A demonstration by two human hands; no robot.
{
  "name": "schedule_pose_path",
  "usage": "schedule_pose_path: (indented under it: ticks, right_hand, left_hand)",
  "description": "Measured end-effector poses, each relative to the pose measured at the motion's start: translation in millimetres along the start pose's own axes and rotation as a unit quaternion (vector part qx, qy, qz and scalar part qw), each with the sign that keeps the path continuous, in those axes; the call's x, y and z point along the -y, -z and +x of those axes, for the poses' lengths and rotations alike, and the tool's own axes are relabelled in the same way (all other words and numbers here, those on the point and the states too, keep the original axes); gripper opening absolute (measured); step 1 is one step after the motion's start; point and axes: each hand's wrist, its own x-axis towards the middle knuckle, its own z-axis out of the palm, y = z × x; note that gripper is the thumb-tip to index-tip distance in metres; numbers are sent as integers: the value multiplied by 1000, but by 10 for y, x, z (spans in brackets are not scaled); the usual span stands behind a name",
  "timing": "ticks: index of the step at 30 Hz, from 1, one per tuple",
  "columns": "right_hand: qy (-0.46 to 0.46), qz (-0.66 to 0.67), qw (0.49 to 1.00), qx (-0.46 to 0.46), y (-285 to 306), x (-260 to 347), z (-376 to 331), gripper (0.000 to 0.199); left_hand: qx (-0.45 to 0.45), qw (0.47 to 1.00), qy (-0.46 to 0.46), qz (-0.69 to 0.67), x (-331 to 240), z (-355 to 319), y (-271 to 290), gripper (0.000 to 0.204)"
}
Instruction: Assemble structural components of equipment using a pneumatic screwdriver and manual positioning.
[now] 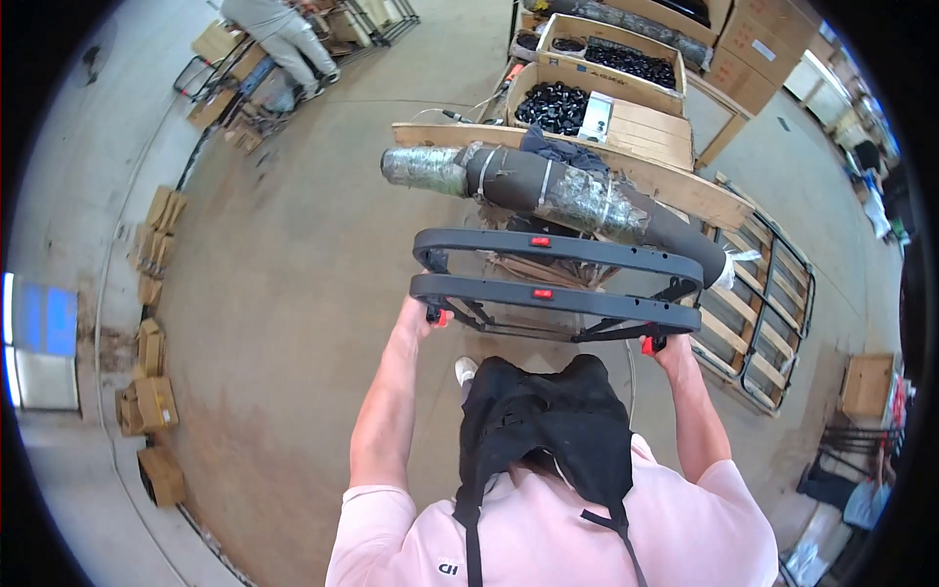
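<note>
In front of my waist I hold two black frames side by side, both with long bars, rounded corners and a red piece in the middle: a near frame [577, 301] and a far frame [577, 249]. My left hand [417, 315] is closed at the left end of the near frame, beside a red and black part. At its right end my right hand [671, 348] is closed, next to another red piece. The fingers of both hands are partly hidden. Beyond the frames lies a long dark padded roll [533, 183], wrapped in clear film and tape.
Open cartons of black parts [558, 108] stand on a bench behind a wooden board [675, 181]. A slatted pallet with a black frame [753, 303] is at right. Small cardboard boxes [155, 403] line the left wall. Another person [284, 39] stands far left.
</note>
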Motion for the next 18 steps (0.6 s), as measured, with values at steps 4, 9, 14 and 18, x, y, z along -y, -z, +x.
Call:
schedule_pose_path:
  ticks: [4,9,14,18]
  right_hand:
    - [9,8,1000,-5,-783,-53,-117,38]
    - [87,22,995,-37,-908,-12,76,37]
    - [137,-6,987,-84,-1114,-21,153,44]
    - [131,-104,971,-168,-1423,10,136,47]
  left_hand:
    - [34,999,25,0,-430,683,342,53]
    - [91,989,64,100,-928,1054,16,35]
    - [118,965,73,224,-1173,1381,222,49]
    - [-31,852,-283,440,-1593,1144,-20,44]
